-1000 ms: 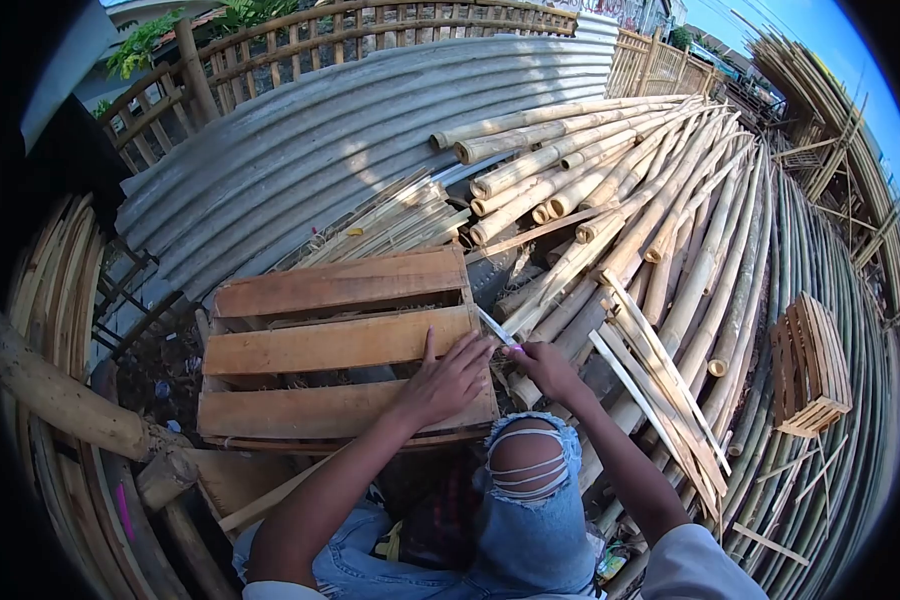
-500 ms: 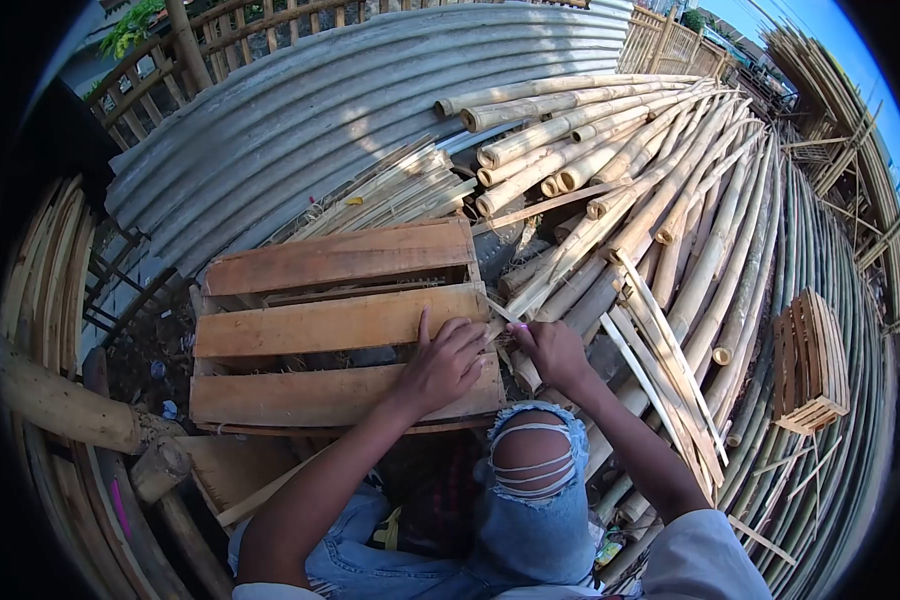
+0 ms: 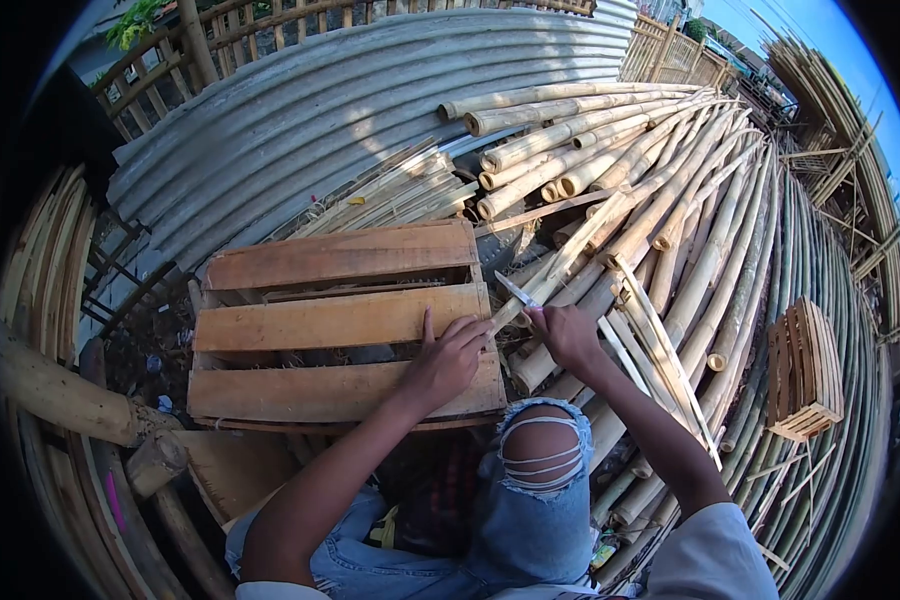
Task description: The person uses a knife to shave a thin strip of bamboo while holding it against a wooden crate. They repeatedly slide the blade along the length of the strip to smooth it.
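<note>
A knife (image 3: 516, 290) is in my right hand (image 3: 567, 338), its fingers closed round the handle and the blade pointing up and left. The blade lies over a pale bamboo strip (image 3: 560, 268) that slants from the crate's right edge up to the right. My left hand (image 3: 448, 362) rests at the right side of the slatted wooden crate (image 3: 340, 318), with its fingers at the strip's lower end and the thumb raised. How the left fingertips meet the strip is partly hidden.
Bamboo poles (image 3: 710, 250) fan out at the right, with a smaller crate (image 3: 805, 370) on them. Corrugated metal sheeting (image 3: 300, 120) stands behind split strips (image 3: 400, 190). A thick bamboo rail (image 3: 65, 395) crosses the left side. My knee (image 3: 540, 450) is just below my hands.
My right hand has moved slightly right with the knife, and more of the blade now shows. My left hand has stayed nearly in place at the crate's edge.
</note>
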Demonstrator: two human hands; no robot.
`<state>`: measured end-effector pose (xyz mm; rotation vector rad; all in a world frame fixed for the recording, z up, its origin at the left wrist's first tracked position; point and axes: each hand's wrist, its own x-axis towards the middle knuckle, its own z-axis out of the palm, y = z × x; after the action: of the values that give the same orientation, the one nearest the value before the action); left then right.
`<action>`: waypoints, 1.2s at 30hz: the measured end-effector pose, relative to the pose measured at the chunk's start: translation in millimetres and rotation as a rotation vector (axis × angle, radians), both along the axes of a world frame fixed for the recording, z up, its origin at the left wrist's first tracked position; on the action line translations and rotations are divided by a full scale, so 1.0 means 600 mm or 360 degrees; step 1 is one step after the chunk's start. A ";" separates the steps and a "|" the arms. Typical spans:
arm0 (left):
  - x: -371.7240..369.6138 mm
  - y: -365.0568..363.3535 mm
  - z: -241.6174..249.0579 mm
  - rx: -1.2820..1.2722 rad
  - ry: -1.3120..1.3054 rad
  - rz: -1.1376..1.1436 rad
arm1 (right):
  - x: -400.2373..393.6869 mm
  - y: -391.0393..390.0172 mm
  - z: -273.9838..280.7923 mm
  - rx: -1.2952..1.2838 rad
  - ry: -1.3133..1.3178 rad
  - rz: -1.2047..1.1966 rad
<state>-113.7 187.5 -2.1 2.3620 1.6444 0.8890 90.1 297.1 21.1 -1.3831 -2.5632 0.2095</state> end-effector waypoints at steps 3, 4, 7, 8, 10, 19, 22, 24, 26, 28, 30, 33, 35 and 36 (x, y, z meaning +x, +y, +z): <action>0.003 0.000 -0.002 0.0031 0.0050 0.0023 | -0.019 -0.049 -0.007 -0.0115 0.0001 0.0198; 0.001 0.001 -0.004 0.0070 0.0085 0.0027 | -0.023 -0.046 0.000 -0.0138 -0.0026 0.0134; -0.002 -0.003 -0.004 0.0098 0.0102 0.0034 | -0.022 -0.029 -0.001 -0.0160 0.0058 0.0060; 0.000 -0.002 -0.003 0.0092 0.0071 0.0029 | -0.025 -0.034 -0.005 -0.0155 0.0059 0.0063; 0.004 -0.003 -0.008 0.0138 0.0053 0.0031 | -0.030 -0.054 -0.018 -0.0049 0.0067 0.0095; 0.003 -0.002 -0.007 0.0160 0.0058 0.0044 | -0.016 -0.034 -0.027 0.0102 -0.0038 0.0291; 0.003 -0.007 -0.007 0.0108 0.0057 0.0034 | 0.026 0.069 0.020 -0.0004 -0.0236 -0.0095; 0.000 0.003 0.000 0.0078 0.0046 0.0040 | 0.006 0.052 0.019 0.0027 -0.0225 -0.0117; 0.007 0.001 -0.003 0.0095 0.0074 0.0028 | -0.009 -0.005 -0.013 0.0044 0.0036 0.0149; 0.008 0.005 -0.008 0.0087 0.0048 0.0017 | -0.002 0.006 -0.018 0.0022 -0.0042 0.0243; 0.010 -0.005 -0.013 0.0045 0.0026 0.0007 | 0.039 0.088 -0.005 0.0052 -0.0178 -0.0124; 0.007 0.019 0.005 -0.0063 -0.0143 0.0039 | 0.022 0.095 0.020 0.0014 -0.0207 -0.0175; 0.005 0.011 -0.006 -0.0051 -0.0091 -0.0022 | 0.013 0.059 0.003 0.0024 -0.0228 -0.0033; 0.007 0.008 -0.004 -0.0047 -0.0095 -0.0022 | 0.005 0.034 0.000 0.0033 -0.0238 0.0059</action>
<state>-109.6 192.5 -4.7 2.3013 1.6061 0.9171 93.1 317.3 21.1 -1.3937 -2.7055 0.0883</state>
